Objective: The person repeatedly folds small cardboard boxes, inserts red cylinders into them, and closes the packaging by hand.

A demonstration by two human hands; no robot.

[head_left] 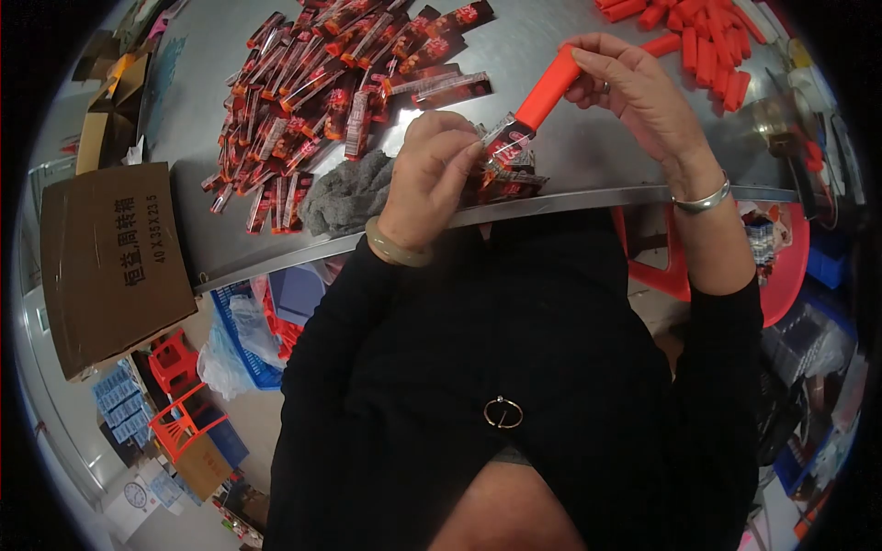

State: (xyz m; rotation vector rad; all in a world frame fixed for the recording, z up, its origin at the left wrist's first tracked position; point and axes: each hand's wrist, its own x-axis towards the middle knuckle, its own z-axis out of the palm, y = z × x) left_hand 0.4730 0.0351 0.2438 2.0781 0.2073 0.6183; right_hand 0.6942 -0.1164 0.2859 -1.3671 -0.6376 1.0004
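Observation:
My right hand [629,87] pinches the upper end of a red-orange stick [548,90] between thumb and fingers. The stick's lower end is at the mouth of a dark red printed wrapper [508,140]. Fingers and thumb of my left hand [432,170] are closed on the wrapper's edge. More wrappers [514,184] lie just below, by the table's front edge. A big pile of dark red printed packets [317,87] spreads to the left, and a heap of red-orange sticks [707,46] lies at the upper right.
A grey cloth [344,197] lies beside my left wrist on the metal table [207,55]. At the left stands a brown cardboard box [115,262]. A red plastic chair [785,266] is under the right edge. Blue crates [243,344] and red stools [175,360] are on the floor.

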